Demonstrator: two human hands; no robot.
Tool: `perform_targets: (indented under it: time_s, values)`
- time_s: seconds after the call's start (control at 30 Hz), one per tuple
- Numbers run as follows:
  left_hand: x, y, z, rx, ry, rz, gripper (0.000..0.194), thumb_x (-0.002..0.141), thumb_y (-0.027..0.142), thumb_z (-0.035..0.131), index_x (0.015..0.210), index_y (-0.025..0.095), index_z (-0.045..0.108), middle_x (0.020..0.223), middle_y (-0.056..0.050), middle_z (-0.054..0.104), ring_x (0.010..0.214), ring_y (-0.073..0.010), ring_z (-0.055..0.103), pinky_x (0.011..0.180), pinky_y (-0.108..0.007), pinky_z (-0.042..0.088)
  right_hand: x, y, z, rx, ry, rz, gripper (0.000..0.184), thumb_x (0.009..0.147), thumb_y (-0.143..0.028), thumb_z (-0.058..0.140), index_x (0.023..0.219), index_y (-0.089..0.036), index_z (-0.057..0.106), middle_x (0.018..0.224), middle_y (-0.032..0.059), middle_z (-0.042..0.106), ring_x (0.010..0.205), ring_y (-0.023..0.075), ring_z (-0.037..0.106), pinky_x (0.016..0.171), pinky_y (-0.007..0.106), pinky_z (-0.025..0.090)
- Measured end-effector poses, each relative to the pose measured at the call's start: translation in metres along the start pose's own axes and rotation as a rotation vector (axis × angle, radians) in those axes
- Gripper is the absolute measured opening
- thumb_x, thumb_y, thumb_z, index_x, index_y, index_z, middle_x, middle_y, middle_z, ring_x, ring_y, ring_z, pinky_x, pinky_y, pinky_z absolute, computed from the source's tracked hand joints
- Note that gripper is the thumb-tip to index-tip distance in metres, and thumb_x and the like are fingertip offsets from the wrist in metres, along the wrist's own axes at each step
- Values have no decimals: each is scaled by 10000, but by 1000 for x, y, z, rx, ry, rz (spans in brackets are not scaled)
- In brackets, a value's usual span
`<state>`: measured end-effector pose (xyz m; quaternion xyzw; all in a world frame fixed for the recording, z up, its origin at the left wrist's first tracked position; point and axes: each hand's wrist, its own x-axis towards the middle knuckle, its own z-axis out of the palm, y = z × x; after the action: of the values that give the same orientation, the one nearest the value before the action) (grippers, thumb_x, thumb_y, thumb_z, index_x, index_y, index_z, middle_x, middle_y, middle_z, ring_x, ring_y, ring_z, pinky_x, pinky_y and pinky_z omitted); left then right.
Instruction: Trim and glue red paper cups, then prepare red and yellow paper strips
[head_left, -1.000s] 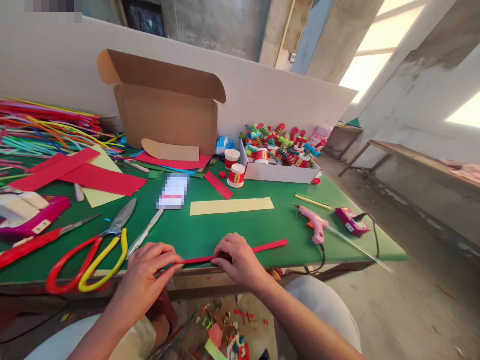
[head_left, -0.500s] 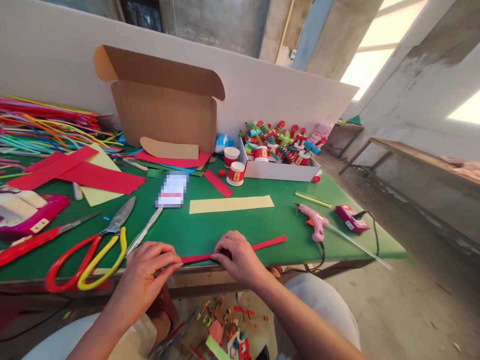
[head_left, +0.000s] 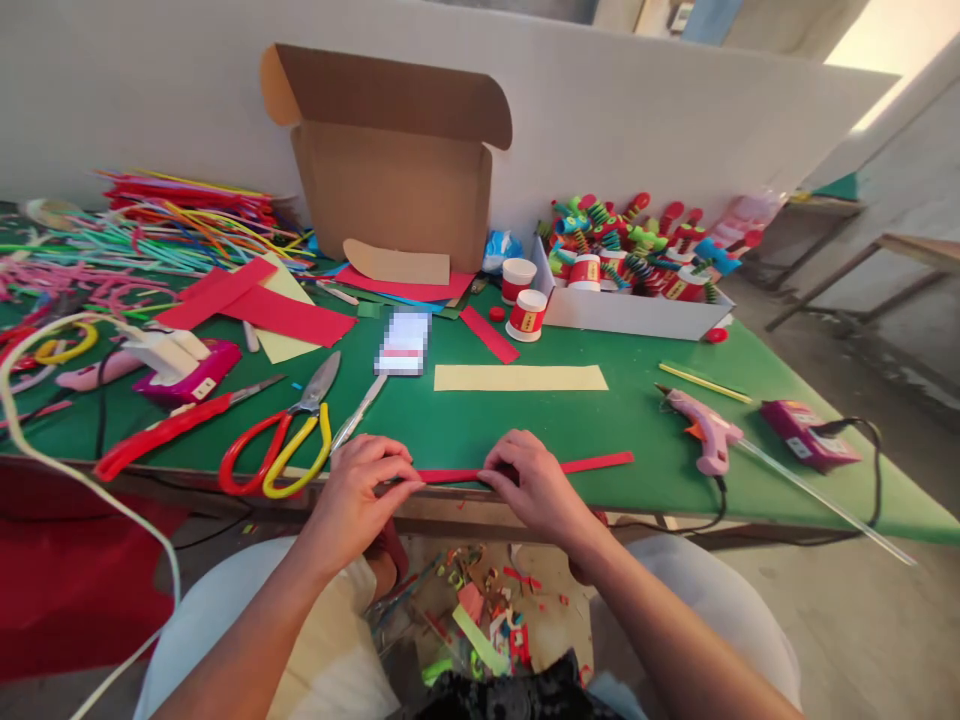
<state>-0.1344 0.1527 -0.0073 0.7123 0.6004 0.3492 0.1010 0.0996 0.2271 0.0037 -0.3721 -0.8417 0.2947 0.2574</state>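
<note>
A narrow red paper strip [head_left: 450, 476] lies along the front edge of the green table. My left hand [head_left: 369, 478] pinches its left end between thumb and fingers. Farther along, my right hand [head_left: 525, 478] is closed on the strip's middle, and the strip's free end runs out to the right past the knuckles. Beyond both hands lies a pale yellow paper strip [head_left: 520, 378], flat on the table. Left of my left hand are a utility knife [head_left: 360, 412] and big scissors [head_left: 289, 440] with one red and one yellow handle.
A pink glue gun [head_left: 705, 425] with a clear stick lies at right, beside a purple power block [head_left: 810, 435]. Red-and-white cups [head_left: 527, 316] stand before a white box [head_left: 637, 312] of colourful figures. Behind are a phone [head_left: 403, 342], an open cardboard box [head_left: 390, 190] and pipe cleaners [head_left: 187, 225].
The camera view has turned left and tilted down, so everything sits farther right. Both hands keep their hold on the red strip, which looks more level along the table edge.
</note>
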Motion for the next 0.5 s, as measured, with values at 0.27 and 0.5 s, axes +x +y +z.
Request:
perform_targets:
  time_s: [0.27, 0.5]
  values:
    - [2, 1, 1, -15, -2, -100, 207, 876, 337, 600, 702, 256, 676, 899, -19, 680, 901, -209, 603, 860, -385, 426, -2, 0, 3, -54, 17, 13, 180, 848, -117, 693, 714, -184, 592, 776, 17, 590, 767, 169, 524, 714, 297, 405]
    - [7, 6, 3, 55, 7, -146, 213, 849, 321, 591, 656, 236, 617, 873, -23, 671, 882, -218, 586, 837, -385, 423, 1, -6, 3, -151, -11, 100, 200, 849, -147, 673, 689, -184, 559, 768, 23, 583, 768, 180, 509, 719, 312, 372]
